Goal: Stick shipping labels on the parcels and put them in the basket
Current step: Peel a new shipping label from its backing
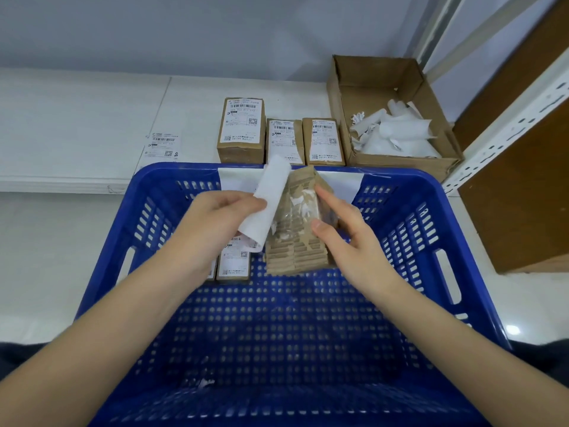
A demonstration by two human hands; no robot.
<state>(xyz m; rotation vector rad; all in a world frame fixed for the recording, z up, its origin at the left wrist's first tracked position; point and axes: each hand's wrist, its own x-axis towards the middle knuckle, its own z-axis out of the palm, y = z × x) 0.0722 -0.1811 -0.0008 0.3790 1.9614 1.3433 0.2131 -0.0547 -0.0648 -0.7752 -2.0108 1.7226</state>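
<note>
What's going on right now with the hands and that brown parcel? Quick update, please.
Left hand pinches white label. Right hand grips brown parcel over blue basket. Label not yet stuck. Nothing in the way.

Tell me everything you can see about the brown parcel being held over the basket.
The brown cardboard parcel is an oblong box, blurred, tilted upright over the blue basket. Its facing side bears torn whitish label or tape remnants. The right hand holds its right edge, thumb in front. The left hand holds a white label sheet against its left side.
</note>
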